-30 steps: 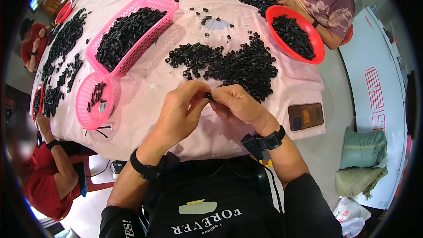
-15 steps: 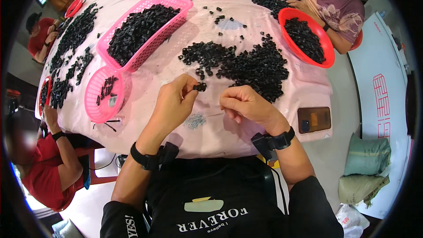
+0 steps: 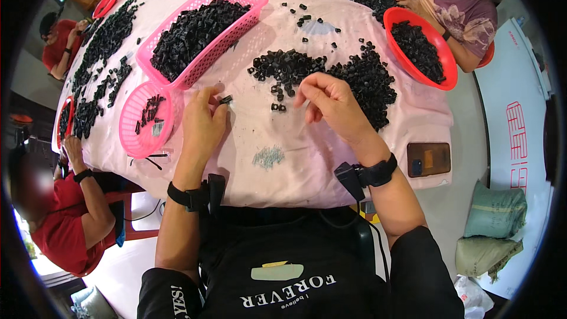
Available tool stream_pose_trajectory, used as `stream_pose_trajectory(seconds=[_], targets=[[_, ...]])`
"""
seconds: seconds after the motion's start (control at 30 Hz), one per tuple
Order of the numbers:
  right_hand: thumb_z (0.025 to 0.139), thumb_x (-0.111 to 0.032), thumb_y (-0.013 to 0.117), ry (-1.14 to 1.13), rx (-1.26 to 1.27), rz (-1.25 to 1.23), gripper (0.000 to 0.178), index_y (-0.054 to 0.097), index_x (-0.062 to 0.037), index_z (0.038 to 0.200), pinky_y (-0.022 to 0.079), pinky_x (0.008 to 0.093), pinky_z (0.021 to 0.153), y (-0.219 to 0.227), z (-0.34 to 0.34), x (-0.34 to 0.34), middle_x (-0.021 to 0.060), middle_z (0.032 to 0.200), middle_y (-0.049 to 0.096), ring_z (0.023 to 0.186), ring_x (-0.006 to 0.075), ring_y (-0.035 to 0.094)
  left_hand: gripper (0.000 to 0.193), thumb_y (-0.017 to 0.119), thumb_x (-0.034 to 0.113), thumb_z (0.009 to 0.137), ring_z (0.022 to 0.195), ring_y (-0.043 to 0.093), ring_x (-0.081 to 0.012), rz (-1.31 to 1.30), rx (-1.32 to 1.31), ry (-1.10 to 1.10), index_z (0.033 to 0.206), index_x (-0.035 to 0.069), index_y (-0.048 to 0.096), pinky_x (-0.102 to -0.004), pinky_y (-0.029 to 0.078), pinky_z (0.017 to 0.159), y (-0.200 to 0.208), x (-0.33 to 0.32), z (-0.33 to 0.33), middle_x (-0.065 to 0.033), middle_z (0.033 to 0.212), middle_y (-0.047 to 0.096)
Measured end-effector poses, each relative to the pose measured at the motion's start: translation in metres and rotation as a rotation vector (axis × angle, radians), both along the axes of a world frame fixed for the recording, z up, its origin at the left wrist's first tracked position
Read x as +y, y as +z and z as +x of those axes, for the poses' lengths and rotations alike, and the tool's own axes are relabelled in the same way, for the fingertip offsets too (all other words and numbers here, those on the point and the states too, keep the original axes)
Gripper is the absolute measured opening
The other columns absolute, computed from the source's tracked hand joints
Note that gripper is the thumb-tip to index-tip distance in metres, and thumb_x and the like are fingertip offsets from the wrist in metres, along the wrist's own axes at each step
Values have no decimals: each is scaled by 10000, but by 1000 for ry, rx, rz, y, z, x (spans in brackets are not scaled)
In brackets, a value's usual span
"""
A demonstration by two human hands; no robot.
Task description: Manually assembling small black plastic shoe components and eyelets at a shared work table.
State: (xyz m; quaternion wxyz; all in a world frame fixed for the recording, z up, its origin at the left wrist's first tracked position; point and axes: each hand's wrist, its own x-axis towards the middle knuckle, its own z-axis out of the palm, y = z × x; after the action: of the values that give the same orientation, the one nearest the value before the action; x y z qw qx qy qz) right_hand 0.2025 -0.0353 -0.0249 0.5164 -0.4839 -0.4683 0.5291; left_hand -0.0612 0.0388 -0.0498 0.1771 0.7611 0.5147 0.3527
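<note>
My left hand [image 3: 204, 121] is over the table beside the round pink basket [image 3: 146, 150]. Between its thumb and forefinger tips is a small black plastic part [image 3: 225, 100]. My right hand [image 3: 336, 109] hovers at the near side of a spread heap of the same black parts [image 3: 369, 82]. Its fingers are loosely bent and apart, slightly blurred, with nothing visible in them. A few loose black parts [image 3: 278, 107] lie on the cloth just left of its fingertips. Several dark slim pieces lie in the round basket.
A long pink basket [image 3: 201, 59] full of black parts stands back left. A red bowl [image 3: 446, 77] of parts is at the right, near a co-worker's hands. A phone [image 3: 429, 159] lies at the right table edge. Other people sit along the left side by another heap [image 3: 112, 35].
My left hand has moved left with the black part, toward the pink baskets. My right hand has moved forward to the heap's edge. The view has shifted slightly.
</note>
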Motion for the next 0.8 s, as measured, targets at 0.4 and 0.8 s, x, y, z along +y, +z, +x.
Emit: stream_pose_trajectory(seconds=[0.4,0.8], targets=[[1095,-302,442,-442,15,232,319,615,-51,1001,465,189,562,-19,14,3,57,937,679,652,65,629,185,657,15,865,717,633,-231,-186,17,-274,1047,-19,663,-347,491,657,22,-18,63,-158,858,659],[1087,-426,405,-665,-58,365,472,574,7,1163,521,308,845,-28,23,13,103,1128,613,1015,163,614,264,616,-51,878,792,686,-175,-284,-189,-497,1139,-33,649,-286,530,687,10,-14,107,-77,915,658]])
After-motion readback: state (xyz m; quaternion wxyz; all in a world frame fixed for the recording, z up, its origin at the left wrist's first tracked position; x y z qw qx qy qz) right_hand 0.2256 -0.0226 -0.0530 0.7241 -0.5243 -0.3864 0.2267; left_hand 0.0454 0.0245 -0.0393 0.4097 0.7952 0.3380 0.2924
